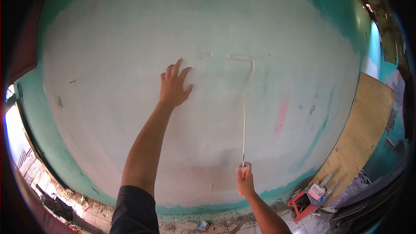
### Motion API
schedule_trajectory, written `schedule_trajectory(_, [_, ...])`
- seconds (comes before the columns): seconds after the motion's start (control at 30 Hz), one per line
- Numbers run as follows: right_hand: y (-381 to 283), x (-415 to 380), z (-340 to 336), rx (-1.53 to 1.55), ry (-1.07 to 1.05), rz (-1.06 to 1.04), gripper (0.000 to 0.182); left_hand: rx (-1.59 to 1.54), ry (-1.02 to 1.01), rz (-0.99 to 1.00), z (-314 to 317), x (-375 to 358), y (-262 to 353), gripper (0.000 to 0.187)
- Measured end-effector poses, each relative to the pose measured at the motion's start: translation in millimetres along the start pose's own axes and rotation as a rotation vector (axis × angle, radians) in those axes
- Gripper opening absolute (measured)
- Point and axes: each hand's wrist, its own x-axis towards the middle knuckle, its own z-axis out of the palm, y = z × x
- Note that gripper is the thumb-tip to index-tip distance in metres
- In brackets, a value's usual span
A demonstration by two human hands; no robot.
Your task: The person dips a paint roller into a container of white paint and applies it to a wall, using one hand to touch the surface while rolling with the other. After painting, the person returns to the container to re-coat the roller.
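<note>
My right hand [245, 180] is closed around the orange handle of a paint roller [244, 130]. Its thin pale rod rises up along the wall, then bends left near the top. The roller end is hard to tell apart from the pale wall behind it. My left hand [174, 86] is raised to the left of the rod with fingers spread, against or very close to the wall; contact is not certain. In front of me the wall [108, 60] has a large whitish painted area with green left around its edges. Pink and green streaks show at its right.
At lower right a red stool [296, 208] bears a pink-and-white container [317, 191]. A tan board [357, 119] leans behind it. Debris and a crumpled blue scrap [202, 225] lie on the tiled floor. A bright opening [17, 136] is at the left.
</note>
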Motion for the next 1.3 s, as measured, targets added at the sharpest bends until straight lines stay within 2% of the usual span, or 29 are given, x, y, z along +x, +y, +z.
schedule_trajectory(0.1, [36, -11, 4, 0.026, -0.007, -0.047, 0.031, 0.174, 0.015, -0.044, -8, -21, -31, 0.065])
schedule_trajectory(0.17, [29, -11, 3, 0.019, -0.016, -0.038, 0.031, 0.195, -0.010, -0.097, -13, -33, -49, 0.068])
schedule_trajectory(0.23, [-16, 6, -3, 0.018, -0.055, 0.118, 0.032, 0.293, 0.006, -0.209, -17, -45, -66, 0.071])
schedule_trajectory(0.3, [-12, 43, 0, 0.023, -0.032, 0.004, 0.034, 0.304, -0.023, -0.249, -22, -54, -80, 0.076])
schedule_trajectory(0.37, [-48, 78, -4, 0.019, 0.013, -0.054, 0.037, 0.343, 0.016, -0.327, -27, -59, -89, 0.080])
schedule_trajectory(0.4, [-70, 96, -7, 0.024, 0.001, -0.043, 0.038, 0.350, -0.031, -0.355, -32, -60, -91, 0.085])
schedule_trajectory(0.57, [-170, 175, -13, -0.064, 0.064, -0.165, 0.043, 0.353, -0.082, -0.401, -32, -65, -107, 0.083])
schedule_trajectory(0.63, [-228, 179, -19, -0.033, 0.019, -0.084, 0.044, 0.364, -0.096, -0.410, -34, -68, -107, 0.082])
schedule_trajectory(0.7, [-242, 178, -16, -0.001, -0.025, -0.004, 0.045, 0.404, -0.102, -0.409, -36, -70, -106, 0.081])
schedule_trajectory(0.8, [-222, 182, -5, -0.010, -0.005, -0.021, 0.045, 0.384, -0.095, -0.413, -30, -73, -111, 0.081])
schedule_trajectory(0.87, [-165, 177, 8, -0.100, 0.092, -0.157, 0.041, 0.357, -0.098, -0.408, -21, -76, -117, 0.082])
schedule_trajectory(0.9, [-137, 166, 13, -0.062, 0.057, -0.187, 0.038, 0.328, -0.102, -0.405, -18, -78, -120, 0.083])
schedule_trajectory(1.0, [-90, 98, 23, -0.037, 0.050, -0.092, 0.037, 0.246, -0.128, -0.415, -13, -80, -124, 0.082])
schedule_trajectory(1.07, [-42, 57, 32, -0.022, 0.011, 0.020, 0.038, 0.264, -0.149, -0.420, -16, -79, -121, 0.084])
schedule_trajectory(1.13, [-24, 15, 33, -0.002, -0.050, 0.146, 0.037, 0.284, -0.175, -0.426, -18, -80, -119, 0.086])
schedule_trajectory(1.17, [-4, 1, 37, -0.002, -0.051, 0.149, 0.037, 0.298, -0.180, -0.432, -17, -79, -118, 0.088])
schedule_trajectory(1.23, [23, -12, 47, 0.089, 0.019, -0.081, 0.030, 0.314, -0.185, -0.436, -15, -78, -116, 0.090])
schedule_trajectory(1.3, [16, -10, 44, 0.103, 0.018, -0.074, 0.030, 0.293, -0.185, -0.469, -13, -76, -115, 0.093])
